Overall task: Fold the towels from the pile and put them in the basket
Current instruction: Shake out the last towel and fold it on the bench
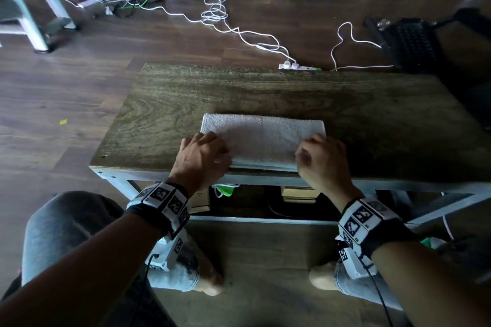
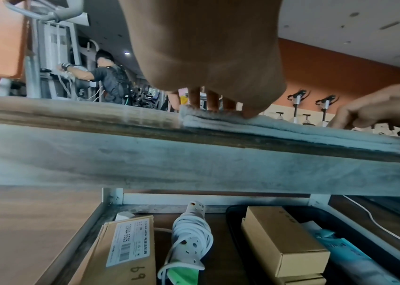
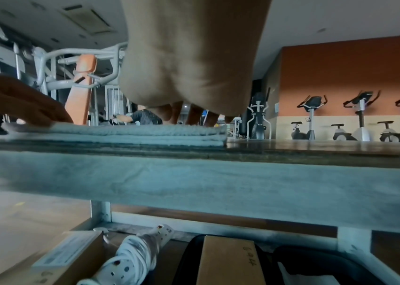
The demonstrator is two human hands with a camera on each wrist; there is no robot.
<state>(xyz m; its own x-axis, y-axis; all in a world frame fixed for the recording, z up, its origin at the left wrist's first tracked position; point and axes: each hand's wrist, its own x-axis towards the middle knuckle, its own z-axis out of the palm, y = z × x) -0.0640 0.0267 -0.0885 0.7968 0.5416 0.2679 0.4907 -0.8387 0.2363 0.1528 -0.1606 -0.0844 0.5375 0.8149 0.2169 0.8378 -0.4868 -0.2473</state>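
A white towel (image 1: 263, 138), folded into a flat oblong of several layers, lies near the front edge of the wooden table (image 1: 186, 93). My left hand (image 1: 206, 150) rests on its near left corner, with bent fingers (image 2: 214, 102) standing on the top layer. My right hand (image 1: 318, 152) sits on the near right corner, its fingertips (image 3: 194, 117) pressing down on the towel (image 3: 120, 133). No layer is lifted in either wrist view. The towel pile is out of view.
A black perforated container (image 1: 409, 40), perhaps the basket, stands on the floor beyond the table's far right corner. White cables and a power strip (image 1: 289, 65) lie behind the table. The shelf under the table holds cardboard boxes (image 2: 281, 243) and a coiled extension lead (image 2: 189, 239).
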